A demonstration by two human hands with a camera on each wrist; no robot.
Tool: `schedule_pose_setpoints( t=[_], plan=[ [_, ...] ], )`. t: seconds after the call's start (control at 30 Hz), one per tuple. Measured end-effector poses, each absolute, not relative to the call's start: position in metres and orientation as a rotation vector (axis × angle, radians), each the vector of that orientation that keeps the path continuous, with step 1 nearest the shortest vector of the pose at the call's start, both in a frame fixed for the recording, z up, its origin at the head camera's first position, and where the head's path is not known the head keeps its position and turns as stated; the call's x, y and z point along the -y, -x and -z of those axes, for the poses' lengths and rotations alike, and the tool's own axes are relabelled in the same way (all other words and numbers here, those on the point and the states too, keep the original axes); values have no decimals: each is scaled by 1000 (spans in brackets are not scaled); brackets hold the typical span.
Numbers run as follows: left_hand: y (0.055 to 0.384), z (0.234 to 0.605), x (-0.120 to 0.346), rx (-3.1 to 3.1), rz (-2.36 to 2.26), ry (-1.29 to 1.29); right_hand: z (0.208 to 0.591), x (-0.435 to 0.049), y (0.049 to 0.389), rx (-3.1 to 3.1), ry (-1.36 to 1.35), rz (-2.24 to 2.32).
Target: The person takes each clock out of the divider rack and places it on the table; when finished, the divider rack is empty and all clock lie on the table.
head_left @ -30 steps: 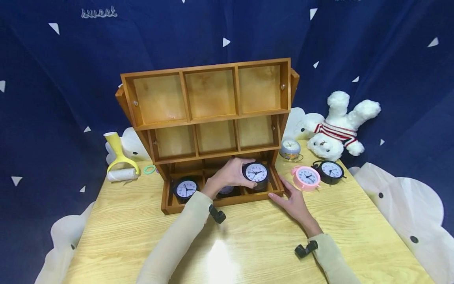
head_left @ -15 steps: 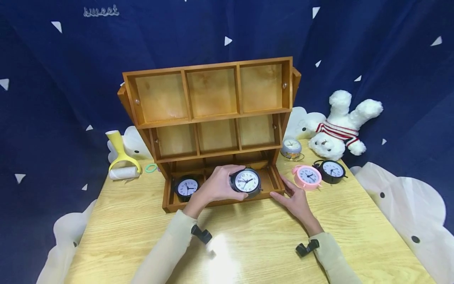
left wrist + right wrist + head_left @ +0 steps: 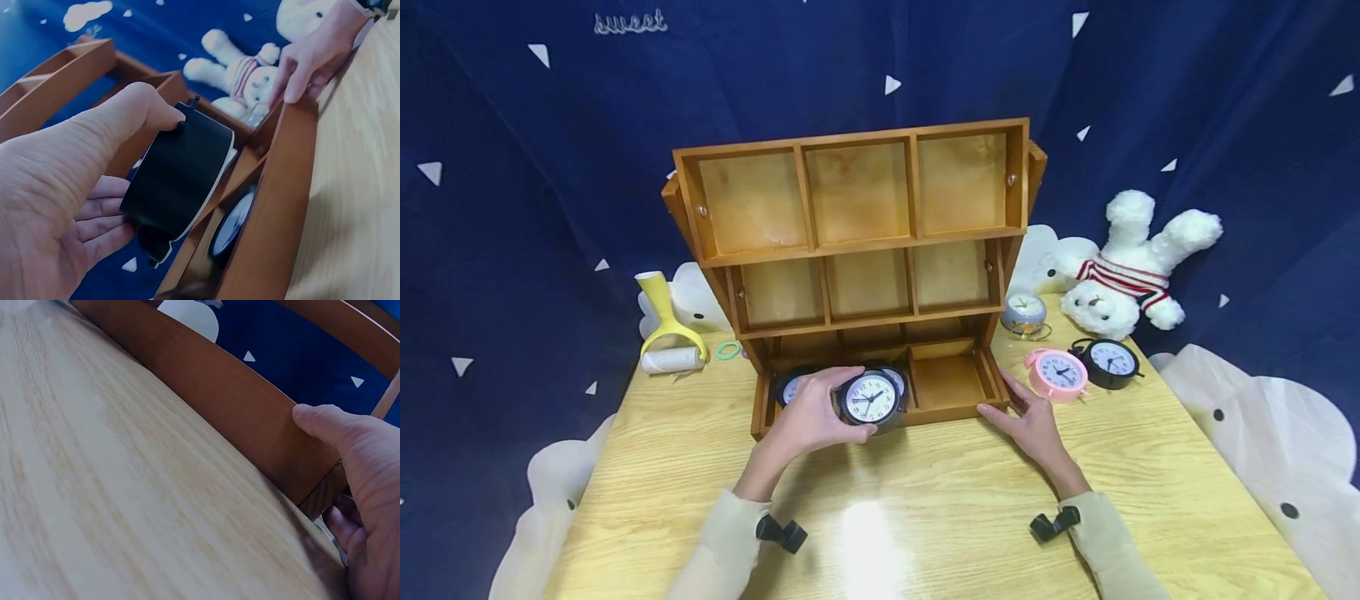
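My left hand [image 3: 805, 421] grips a black alarm clock [image 3: 870, 398] by its rim, thumb on one side and fingers on the other. Its white dial faces up toward the head camera. The clock hangs in front of the bottom tray of a three-tier wooden organizer [image 3: 958, 412]. Behind it, a second black clock [image 3: 895, 377] sits in the middle compartment, partly hidden. Another black clock [image 3: 787, 388] in the left compartment is mostly covered by my hand. At the tray's front right corner my right hand [image 3: 1033, 427] holds on, thumb against the front board [image 3: 250, 412], fingers along the side.
Right of the organizer stand a pink alarm clock [image 3: 1058, 375], a black one [image 3: 1111, 362] and a grey-blue one [image 3: 1024, 312]. A white plush bear [image 3: 1123, 267] lies upside down behind them. On the left are a yellow-handled lint roller [image 3: 670, 333] and a green ring [image 3: 727, 350].
My left hand has lifted the black clock from over the tray's right compartment and carried it left and toward me. The right hand stays at the tray corner. The head view has shifted slightly.
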State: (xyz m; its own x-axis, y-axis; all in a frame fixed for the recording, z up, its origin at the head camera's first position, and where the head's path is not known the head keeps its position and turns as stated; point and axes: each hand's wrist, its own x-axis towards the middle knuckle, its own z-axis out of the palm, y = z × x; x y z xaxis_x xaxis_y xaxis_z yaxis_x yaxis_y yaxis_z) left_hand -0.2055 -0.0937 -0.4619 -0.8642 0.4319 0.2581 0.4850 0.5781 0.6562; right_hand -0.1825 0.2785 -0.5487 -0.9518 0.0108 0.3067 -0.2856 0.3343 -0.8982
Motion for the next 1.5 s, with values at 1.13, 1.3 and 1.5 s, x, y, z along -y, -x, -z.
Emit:
schedule_pose_setpoints(
  t=[1.13,1.3,1.5],
  plan=[
    [178,462,230,2602,984,419,587,-291,197,2366,-196,-1647],
    [175,460,242,2612,960,368,583,-290,196,2384,-216,-1643],
    [177,453,257,2578,909,357,587,-292,197,2371,-210,-1644]
  ],
)
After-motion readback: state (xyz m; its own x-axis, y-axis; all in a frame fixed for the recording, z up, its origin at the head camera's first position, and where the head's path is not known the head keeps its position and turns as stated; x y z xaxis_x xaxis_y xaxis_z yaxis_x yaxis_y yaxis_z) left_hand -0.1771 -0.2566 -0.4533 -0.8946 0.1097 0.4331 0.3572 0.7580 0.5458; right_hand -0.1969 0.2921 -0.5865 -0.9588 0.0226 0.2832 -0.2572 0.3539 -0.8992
